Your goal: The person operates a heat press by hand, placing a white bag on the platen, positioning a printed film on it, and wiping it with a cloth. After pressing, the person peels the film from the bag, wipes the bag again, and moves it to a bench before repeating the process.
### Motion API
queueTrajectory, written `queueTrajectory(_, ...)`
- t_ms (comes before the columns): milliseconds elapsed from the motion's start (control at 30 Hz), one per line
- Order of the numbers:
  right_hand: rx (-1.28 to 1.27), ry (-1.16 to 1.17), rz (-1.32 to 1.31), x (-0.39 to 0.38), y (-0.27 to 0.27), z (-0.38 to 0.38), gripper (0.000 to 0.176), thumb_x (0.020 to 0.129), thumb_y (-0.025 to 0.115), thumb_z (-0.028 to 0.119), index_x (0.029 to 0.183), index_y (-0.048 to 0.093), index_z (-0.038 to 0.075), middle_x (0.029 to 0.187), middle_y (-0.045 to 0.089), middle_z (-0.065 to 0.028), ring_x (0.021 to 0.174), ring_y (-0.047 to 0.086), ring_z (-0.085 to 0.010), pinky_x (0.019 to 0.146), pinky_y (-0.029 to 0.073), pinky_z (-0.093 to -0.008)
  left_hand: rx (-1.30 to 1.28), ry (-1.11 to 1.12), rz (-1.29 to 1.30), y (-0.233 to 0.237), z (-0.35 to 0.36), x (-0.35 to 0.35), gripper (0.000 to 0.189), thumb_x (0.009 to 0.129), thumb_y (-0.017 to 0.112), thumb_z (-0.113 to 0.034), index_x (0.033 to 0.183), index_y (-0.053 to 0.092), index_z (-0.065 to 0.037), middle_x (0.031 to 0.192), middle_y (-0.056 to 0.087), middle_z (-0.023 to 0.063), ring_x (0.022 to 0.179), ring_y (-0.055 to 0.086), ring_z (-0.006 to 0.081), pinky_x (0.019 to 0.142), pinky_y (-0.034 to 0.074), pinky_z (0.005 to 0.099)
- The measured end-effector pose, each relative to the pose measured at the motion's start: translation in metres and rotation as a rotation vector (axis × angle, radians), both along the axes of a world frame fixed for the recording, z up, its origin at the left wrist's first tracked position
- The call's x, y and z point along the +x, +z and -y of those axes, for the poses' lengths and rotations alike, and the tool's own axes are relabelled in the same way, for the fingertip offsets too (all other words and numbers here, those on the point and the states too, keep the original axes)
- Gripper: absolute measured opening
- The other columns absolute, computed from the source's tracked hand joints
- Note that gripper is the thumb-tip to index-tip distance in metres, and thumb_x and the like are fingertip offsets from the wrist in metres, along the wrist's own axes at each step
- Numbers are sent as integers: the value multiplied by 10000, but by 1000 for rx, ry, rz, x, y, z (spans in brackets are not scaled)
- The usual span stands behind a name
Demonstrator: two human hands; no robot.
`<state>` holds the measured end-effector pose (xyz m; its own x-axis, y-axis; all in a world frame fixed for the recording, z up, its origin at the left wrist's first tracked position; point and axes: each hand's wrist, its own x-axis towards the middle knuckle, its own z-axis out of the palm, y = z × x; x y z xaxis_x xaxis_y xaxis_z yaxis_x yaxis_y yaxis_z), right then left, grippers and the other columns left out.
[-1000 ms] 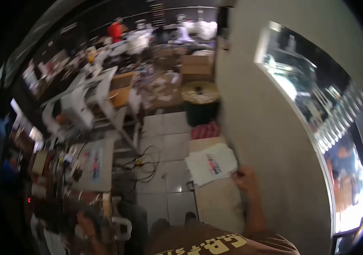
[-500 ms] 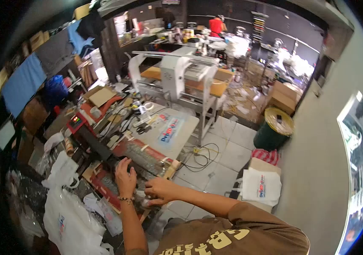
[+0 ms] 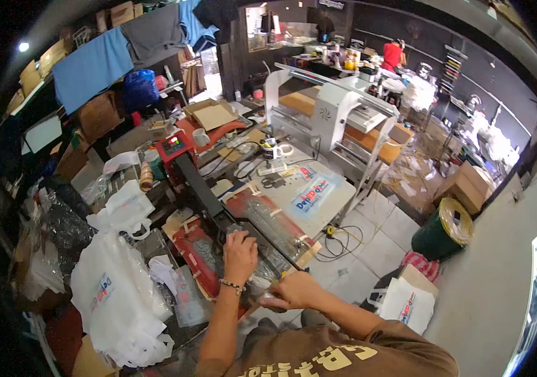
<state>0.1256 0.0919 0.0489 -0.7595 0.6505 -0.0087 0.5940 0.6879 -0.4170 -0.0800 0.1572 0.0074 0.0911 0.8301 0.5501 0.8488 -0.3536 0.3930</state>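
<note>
Two hands seemed to smooth the plastic sheet [image 3: 276, 231]: left hand [image 3: 240, 254] open flat on it, right hand [image 3: 293, 292] curled, grip unclear.

The press plate [image 3: 262, 232] lies at the near edge of the surface [image 3: 337, 213], a heap of bags [image 3: 118, 283] to its left and a printed bag [image 3: 312, 195] behind it. Scissors [image 3: 273, 182] and a mug [image 3: 271, 149] sit farther back, before the large machine [image 3: 337, 116]. A bin [image 3: 441, 232] stands on the floor to the right.
</note>
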Motion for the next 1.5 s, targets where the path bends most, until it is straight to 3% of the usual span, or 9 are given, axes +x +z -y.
queueTrajectory(133,59,113,37,2,-7,-1,665,984,465,674,860,751,86,624,651,-178,619,670,-407,640,526,-548,-162,-25,-60,6,4,1,268,897,687,-171,1131,730,-47,1365,606,169,1289,505,448,1102,418,514)
queueTrajectory(233,95,164,-38,7,-11,-5,637,1000,463,645,869,734,84,675,673,-158,659,688,-395,699,542,-532,-54,31,264,7,2,2,350,898,707,-209,1212,708,-55,1418,548,207,1296,486,469,1119,397,522)
queueTrajectory(333,117,261,-63,12,-12,-9,640,1000,472,639,874,715,61,736,693,-152,694,698,-385,699,545,-529,65,299,204,-9,-9,-7,563,887,752,-279,1386,597,-71,1477,476,267,1360,433,485,1137,373,531)
queueTrajectory(433,110,336,-101,16,-23,-15,645,987,485,653,942,692,43,772,699,-157,678,699,-383,656,546,-509,-251,488,504,-28,-12,-11,830,884,784,-359,1529,376,-30,1436,456,303,1380,399,470,1115,382,565)
queueTrajectory(567,111,519,-135,21,-17,-35,670,970,490,682,1019,684,43,767,703,-173,662,699,-398,613,560,-498,-275,550,493,-26,-17,-17,829,884,784,-431,1490,412,-7,1390,498,297,1337,463,448,1078,423,560)
queueTrajectory(733,43,525,33,20,-12,-38,735,941,477,743,1031,696,48,772,716,-182,683,714,-394,610,569,-519,-439,567,792,-33,-27,-29,810,836,825,-499,1353,489,25,1169,639,209,1054,662,297,897,528,400)
queueTrajectory(833,-35,500,86,17,-9,-37,768,930,461,773,1042,704,53,774,724,-193,697,724,-391,622,573,-528,-362,646,749,-5,-14,-12,761,823,850,-469,1292,507,22,1060,656,151,945,640,227,831,517,344)
queueTrajectory(967,24,490,58,17,-15,-36,802,912,433,816,1009,713,70,677,694,-180,590,689,-396,542,547,-498,-211,523,859,-30,-23,-22,666,795,892,-397,1181,534,10,1031,638,107,880,577,183,800,502,338)
queueTrajectory(1500,79,469,16,16,-10,-37,764,898,479,809,938,731,89,554,615,-158,504,643,-362,480,507,-465,-255,509,856,-33,-24,-24,671,856,827,-444,1241,511,5,837,575,61,704,545,175,654,475,357)
